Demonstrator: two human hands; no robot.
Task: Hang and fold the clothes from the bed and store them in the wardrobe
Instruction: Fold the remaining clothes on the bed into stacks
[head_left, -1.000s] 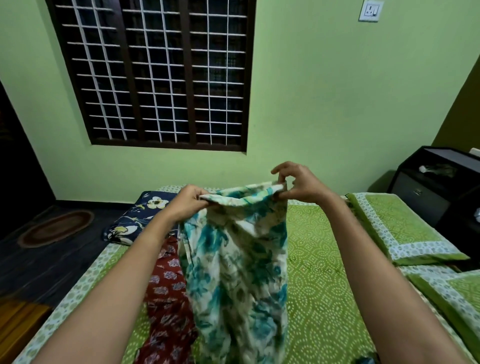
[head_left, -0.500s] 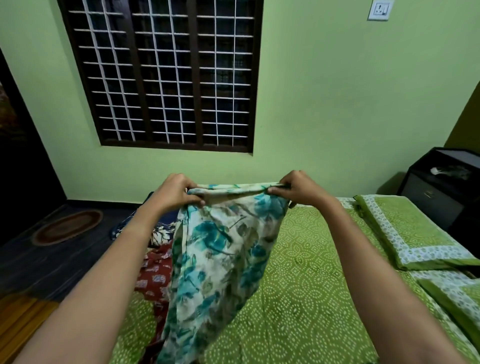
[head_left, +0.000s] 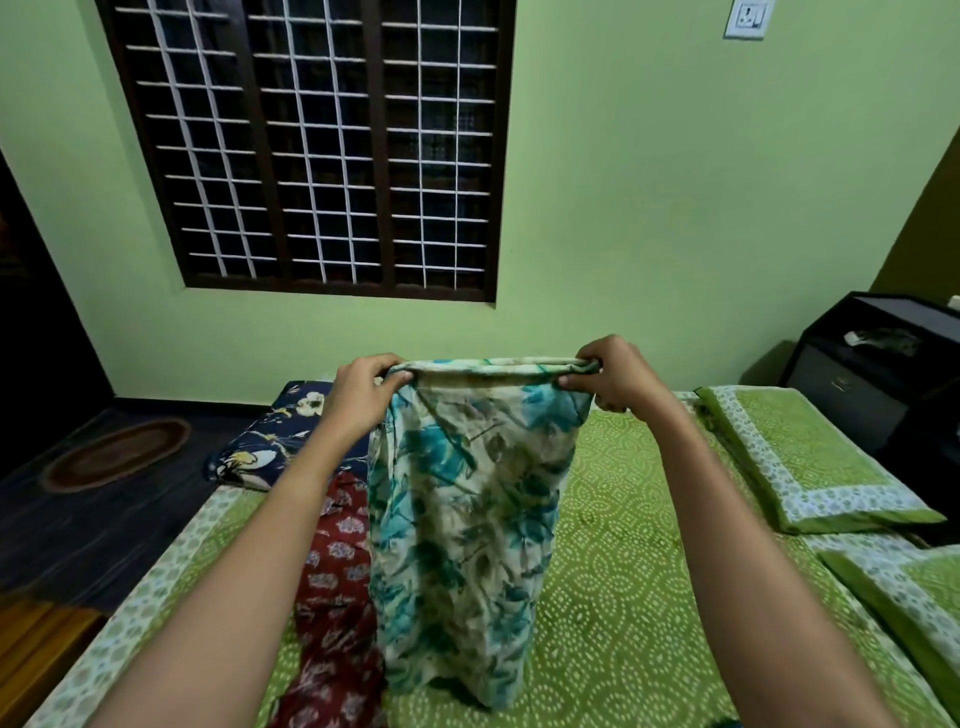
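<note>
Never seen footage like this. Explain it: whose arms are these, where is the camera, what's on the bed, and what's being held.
No machine here: a person wears one camera on the head, looking forward and down, so the two bare arms are their own. The left hand and right hand each pinch an end of the top edge of a teal floral garment, which hangs down toward the bed with its green patterned sheet. Beside the hanging cloth lies a red printed garment. A navy floral pillow sits at the far left, two green pillows at the right.
</note>
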